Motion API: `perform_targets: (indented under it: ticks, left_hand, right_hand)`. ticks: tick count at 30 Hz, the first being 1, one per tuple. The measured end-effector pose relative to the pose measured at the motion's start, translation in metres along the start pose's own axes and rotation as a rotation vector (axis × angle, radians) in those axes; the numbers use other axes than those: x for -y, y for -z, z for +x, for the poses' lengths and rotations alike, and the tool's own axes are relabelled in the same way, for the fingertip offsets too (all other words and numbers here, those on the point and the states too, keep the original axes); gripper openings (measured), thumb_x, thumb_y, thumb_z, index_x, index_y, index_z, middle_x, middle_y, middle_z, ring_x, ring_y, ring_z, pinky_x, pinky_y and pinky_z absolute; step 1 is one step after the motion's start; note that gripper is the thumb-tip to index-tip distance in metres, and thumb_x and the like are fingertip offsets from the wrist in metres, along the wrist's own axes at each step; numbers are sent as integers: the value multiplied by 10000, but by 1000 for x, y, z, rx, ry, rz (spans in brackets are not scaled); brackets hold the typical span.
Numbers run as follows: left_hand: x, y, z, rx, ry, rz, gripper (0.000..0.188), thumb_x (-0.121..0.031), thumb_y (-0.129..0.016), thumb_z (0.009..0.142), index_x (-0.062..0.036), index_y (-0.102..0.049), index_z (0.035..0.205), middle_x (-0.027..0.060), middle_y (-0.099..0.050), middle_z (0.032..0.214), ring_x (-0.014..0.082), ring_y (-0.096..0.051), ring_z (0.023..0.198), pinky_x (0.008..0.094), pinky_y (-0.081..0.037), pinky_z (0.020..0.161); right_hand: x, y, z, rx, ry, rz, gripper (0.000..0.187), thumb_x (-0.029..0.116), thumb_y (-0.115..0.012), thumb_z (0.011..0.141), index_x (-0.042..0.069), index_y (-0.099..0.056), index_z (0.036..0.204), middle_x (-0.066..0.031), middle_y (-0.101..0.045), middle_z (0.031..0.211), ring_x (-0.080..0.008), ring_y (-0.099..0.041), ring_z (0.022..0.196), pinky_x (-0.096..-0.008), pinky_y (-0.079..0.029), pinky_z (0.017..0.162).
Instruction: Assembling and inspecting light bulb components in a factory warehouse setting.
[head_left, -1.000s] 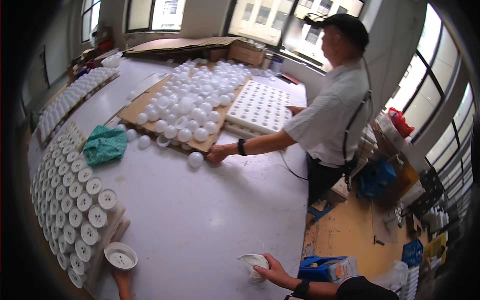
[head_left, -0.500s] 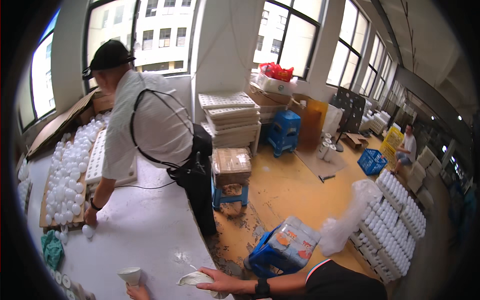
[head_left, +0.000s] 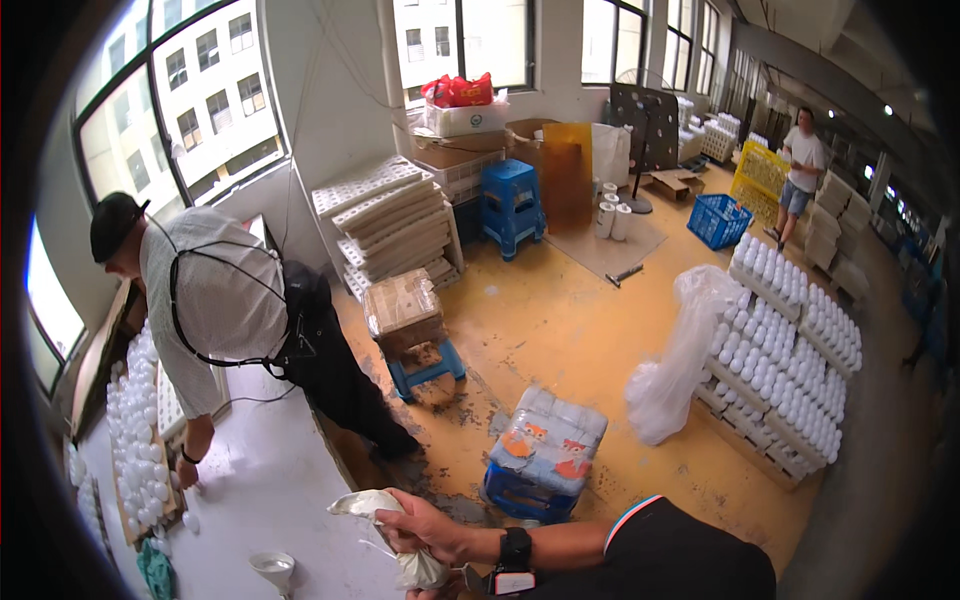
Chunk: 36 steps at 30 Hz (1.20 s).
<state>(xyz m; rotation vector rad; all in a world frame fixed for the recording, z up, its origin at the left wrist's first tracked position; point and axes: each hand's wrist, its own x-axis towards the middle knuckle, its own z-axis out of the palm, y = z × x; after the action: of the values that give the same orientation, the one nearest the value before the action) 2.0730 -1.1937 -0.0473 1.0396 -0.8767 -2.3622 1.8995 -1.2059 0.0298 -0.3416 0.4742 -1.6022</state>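
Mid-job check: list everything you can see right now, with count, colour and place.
crumpled cloth: one, off-white, in the right hand
funnel-shaped cup: one, white, on the table, lower left
white table: one, lower left
white bulbs: many, on cardboard, far left
co-worker: one, grey shirt, leaning over the table
plastic stool: one, blue, by the wall
pallet of white pieces: one, right
right hand: gripping the cloth, black wristwatch
left hand: not in view

Head-worn fisheye — looking down, rightward
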Motion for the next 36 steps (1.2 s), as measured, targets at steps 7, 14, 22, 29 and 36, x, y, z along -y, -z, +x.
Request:
perform_targets:
  ticks: [7,14,22,29,36]
  left_hand:
    - [-4,-70,26,80,-41,66,471,-248,-545,844,-71,-375,1246,105,-512,1108,256,-537,941,353,-462,747]
    - [3,-114,64,215,215,351,382,-267,-578,830,-56,-459,1125,32,-556,907,145,-559,760,289,-471,646]
    - [-5,-133,53,94,333,482,319,-350,-440,896,-102,-464,697,-17,-371,506,96,-340,425,241,-286,367]
    - [-16,-115,75,-199,87,470,294,-364,-423,904,-114,-511,777,-35,-388,541,75,-328,412,205,-270,359]
    - [-53,-110,99,-120,-357,671,252,-201,-453,883,1,-583,957,60,-593,739,94,-511,526,188,-389,435]
  right_hand:
    - [76,48,-34,27,65,102,233,250,-557,870,91,-421,973,36,-431,672,-9,-281,409,-169,-230,362]
    - [109,77,-50,-32,33,298,207,239,-530,886,95,-416,980,34,-436,707,-2,-258,388,-166,-245,391]
    - [83,136,-26,-113,55,384,182,213,-553,870,84,-454,953,10,-491,724,-32,-399,433,-178,-374,434]
    - [2,208,3,-351,-83,295,236,248,-541,874,69,-504,1023,-38,-605,844,-136,-605,727,-252,-505,683]
    - [13,134,-39,-144,-399,83,640,604,-416,827,46,-504,1126,-80,-549,1104,-225,-529,994,-371,-433,838]
